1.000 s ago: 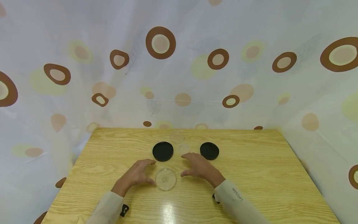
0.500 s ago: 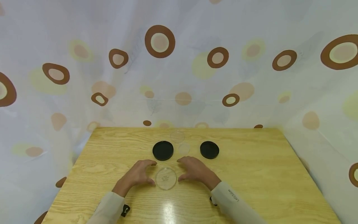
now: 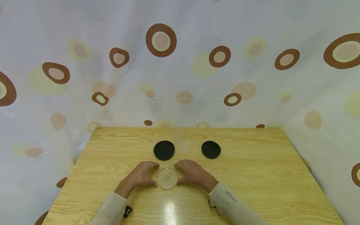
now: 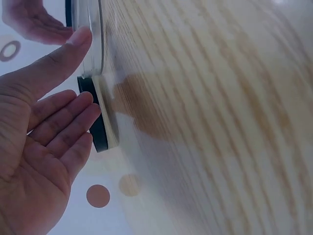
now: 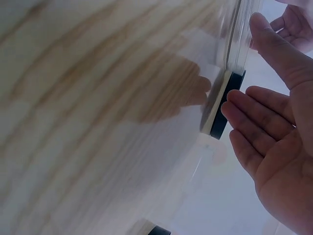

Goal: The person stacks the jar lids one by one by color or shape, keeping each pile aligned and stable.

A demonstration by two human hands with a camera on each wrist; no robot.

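Note:
A clear, round petri dish [image 3: 167, 178] with small print on it sits on the wooden table in the head view. My left hand [image 3: 140, 175] is on its left, thumb and fingers spread in a C shape with the tips right at the rim. Mirroring it, my right hand [image 3: 194, 175] is on the other side, thumb and fingertips at the rim too. In the left wrist view the thumb overlaps the clear wall [image 4: 94, 49], and the other fingers lie fairly straight. The right wrist view shows the right thumb [image 5: 266, 36] beside the dish wall in the same way.
Behind the petri dish stand two black, round shallow dishes, one on the left [image 3: 164, 150] and one on the right [image 3: 211, 150]. Between and behind them lie a small clear disc [image 3: 185, 148] and a larger clear disc [image 3: 178, 136]. A patterned curtain [image 3: 184, 75] borders the table.
My right hand has moved left and slightly toward me, up to the petri dish's rim. My left hand has shifted slightly right toward it. The dish has stayed in place.

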